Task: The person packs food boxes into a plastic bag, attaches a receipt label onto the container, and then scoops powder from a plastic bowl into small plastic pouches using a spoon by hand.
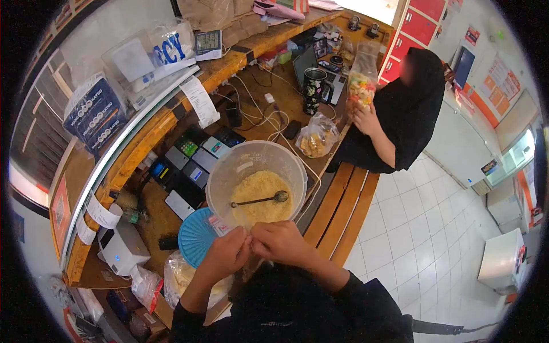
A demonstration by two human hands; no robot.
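The clear plastic tub (220, 168) stands close to the edge of the brown desk (294, 106), with only a narrow strip on its right side, where a white cable (313, 171) runs. Past that edge, to the right of the tub, come the slats of a wooden bench (343, 197) and then a broad stretch of white tiled floor (414, 223). Left of the tub the room is tight: phones and card machines (197, 173) crowd up near its wall, and the ribbed blue lid (197, 237) lies against its near left side. In front of the tub's near rim, the left hand (229, 250) and right hand (280, 240) meet, fingertips pinched together on what looks like thin clear plastic, its shape mostly hidden. Inside the tub is a bed of pale yellow crumbs, with a dark long-handled spoon (251, 202) lying across it. A tied clear bag of brown pieces (316, 140) sits just beyond the tub to the right, a dark flowered tumbler (311, 94) farther behind. Farther right, another person's hand (366, 119) grips a tall bag of colourful snacks (360, 86). Nearer than the tub, beside the lid, rests a clear bag with pale contents (183, 274).
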